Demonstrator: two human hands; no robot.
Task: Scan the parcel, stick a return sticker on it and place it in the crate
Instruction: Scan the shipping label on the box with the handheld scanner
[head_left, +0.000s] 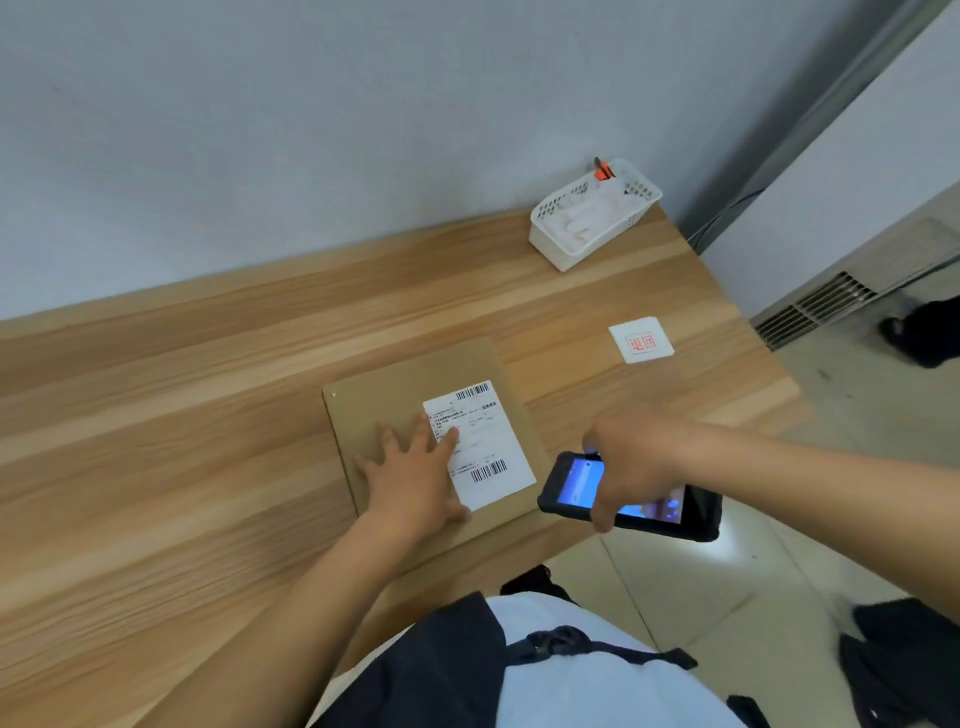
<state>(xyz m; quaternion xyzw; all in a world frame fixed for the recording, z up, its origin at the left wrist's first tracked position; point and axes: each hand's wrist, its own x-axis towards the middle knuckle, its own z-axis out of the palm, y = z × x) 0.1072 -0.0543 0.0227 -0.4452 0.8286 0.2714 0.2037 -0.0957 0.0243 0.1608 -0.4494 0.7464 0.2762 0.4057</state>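
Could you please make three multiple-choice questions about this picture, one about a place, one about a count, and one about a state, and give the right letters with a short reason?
1. Where does the return sticker lie?
A. on the parcel
B. on the table, right of the parcel and apart from it
C. inside the white basket

2. How many barcodes show on the shipping label?
A. one
B. two
C. four

3. What is the left hand doing?
A. resting flat and open on the parcel
B. holding the scanner
C. lifting the sticker

Answers:
1. B: the sticker sits on bare wooden table, clear of the parcel and of the white basket.
2. B: one barcode is at the label's top edge, one near its bottom.
3. A: its fingers are spread on the cardboard, while the right hand grips the scanner.
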